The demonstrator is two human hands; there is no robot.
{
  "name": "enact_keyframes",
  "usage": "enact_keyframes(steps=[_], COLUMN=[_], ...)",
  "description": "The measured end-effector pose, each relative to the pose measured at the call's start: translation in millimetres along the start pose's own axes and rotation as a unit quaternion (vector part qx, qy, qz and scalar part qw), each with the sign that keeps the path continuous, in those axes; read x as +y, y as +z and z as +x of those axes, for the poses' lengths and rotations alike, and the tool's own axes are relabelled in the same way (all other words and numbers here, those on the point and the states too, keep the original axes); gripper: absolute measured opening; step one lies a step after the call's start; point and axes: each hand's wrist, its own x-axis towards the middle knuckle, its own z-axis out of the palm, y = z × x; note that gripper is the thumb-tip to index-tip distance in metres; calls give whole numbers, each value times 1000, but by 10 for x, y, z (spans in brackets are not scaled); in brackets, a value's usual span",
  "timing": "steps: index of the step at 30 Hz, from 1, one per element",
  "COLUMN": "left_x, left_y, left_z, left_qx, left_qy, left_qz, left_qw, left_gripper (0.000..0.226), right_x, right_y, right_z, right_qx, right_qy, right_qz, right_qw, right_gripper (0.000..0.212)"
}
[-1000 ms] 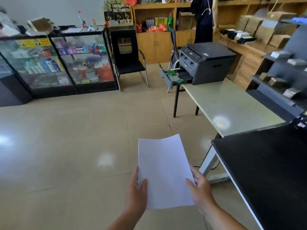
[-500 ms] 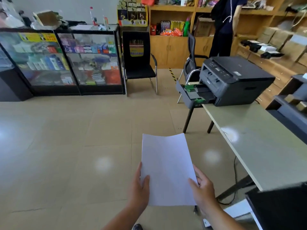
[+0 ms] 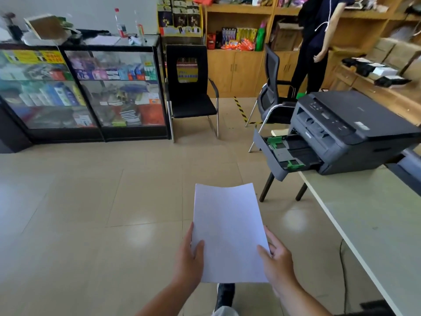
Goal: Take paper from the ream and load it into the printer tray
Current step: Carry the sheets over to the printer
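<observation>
Both grips clamp smooth white paper stack (image 3: pixel 227 229): left hand (image 3: pixel 189 263), right hand (image 3: pixel 276 262); far edge bowed.

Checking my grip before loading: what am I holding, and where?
White paper, held by both hands: left hand on its lower left edge, right hand on its lower right edge.

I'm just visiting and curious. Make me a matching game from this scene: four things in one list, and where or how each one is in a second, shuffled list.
Things:
1. paper
2. printer tray
3. printer
4. black chair

States or places:
A. pulled open, no white sheets seen inside
B. on the corner of the pale table
C. held over the floor by the left hand and right hand
D. beside the glass display cabinet

Pairs: 1-C, 2-A, 3-B, 4-D
</observation>
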Motion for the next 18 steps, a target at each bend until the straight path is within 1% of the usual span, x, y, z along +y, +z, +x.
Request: enact_keyframes(steps=[7, 13, 18], left_x=[260, 739, 1094], left_y=[217, 468, 680], left_z=[1260, 2194, 2839], left_qx=[-7, -6, -4], left_qy=[-15, -16, 11], left_qz=[16, 27, 27], left_qw=[1000, 999, 1000], left_gripper=[55, 55, 54], right_x=[-392, -840, -1156], right_y=[275, 370, 419], right_z=[1238, 2222, 2861], right_qx=[-3, -16, -10], right_qy=[4, 7, 9], right_qz=[16, 22, 41], right_qw=[1000, 1000, 999], right_gripper=[54, 56, 57])
